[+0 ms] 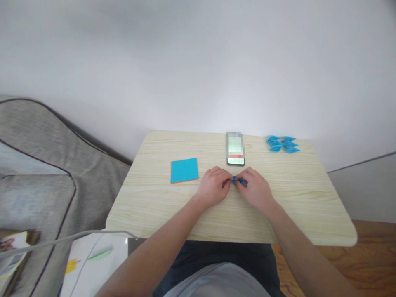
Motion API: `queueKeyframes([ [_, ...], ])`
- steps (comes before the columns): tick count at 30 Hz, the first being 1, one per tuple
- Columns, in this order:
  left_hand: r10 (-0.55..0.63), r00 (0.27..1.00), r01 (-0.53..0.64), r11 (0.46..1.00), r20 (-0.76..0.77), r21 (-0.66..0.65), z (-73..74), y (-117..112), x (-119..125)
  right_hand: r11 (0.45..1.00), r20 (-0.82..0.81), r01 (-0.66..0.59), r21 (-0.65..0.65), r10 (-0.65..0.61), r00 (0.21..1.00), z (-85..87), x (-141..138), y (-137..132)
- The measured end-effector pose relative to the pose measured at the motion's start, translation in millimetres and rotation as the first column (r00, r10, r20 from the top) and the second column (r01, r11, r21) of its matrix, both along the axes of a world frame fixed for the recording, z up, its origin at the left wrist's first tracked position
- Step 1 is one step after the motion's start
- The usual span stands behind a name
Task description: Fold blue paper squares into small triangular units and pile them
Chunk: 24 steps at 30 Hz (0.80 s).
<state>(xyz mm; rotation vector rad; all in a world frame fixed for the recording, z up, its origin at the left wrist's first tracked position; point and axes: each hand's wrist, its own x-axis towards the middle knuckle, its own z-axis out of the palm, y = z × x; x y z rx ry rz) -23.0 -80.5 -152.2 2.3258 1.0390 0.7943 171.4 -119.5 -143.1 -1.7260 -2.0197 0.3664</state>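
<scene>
A small folded piece of blue paper (238, 180) lies at the middle of the light wooden table (154, 206). My left hand (213, 185) pinches its left end with curled fingers. My right hand (255, 187) pinches its right end the same way. Most of the paper is hidden between my fingertips. Both wrists rest on the tabletop.
A stack of square blue paper sheets (184, 170) lies to the left of my hands. A phone (235, 149) lies just behind them. Several folded blue paper pieces (283, 144) sit at the table's far right. A grey sofa (37, 165) stands to the left.
</scene>
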Motion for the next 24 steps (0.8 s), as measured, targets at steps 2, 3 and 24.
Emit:
queueKeyframes([
  [2,0.003,1.0,-0.003,1.0,0.0,-0.002,0.0,0.0,0.1,1.0,-0.03,-0.02,0.014,0.021,0.999,-2.7,2.3,-0.3],
  [3,0.006,1.0,-0.006,1.0,0.0,-0.003,0.0,0.1,0.2,0.999,-0.055,-0.028,0.023,0.029,0.998,-4.2,3.7,-0.4],
  [24,0.006,1.0,-0.006,1.0,0.003,-0.002,1.4,-0.8,0.4,0.981,-0.346,0.188,-0.042,-0.191,0.919,-7.0,18.0,-15.9],
])
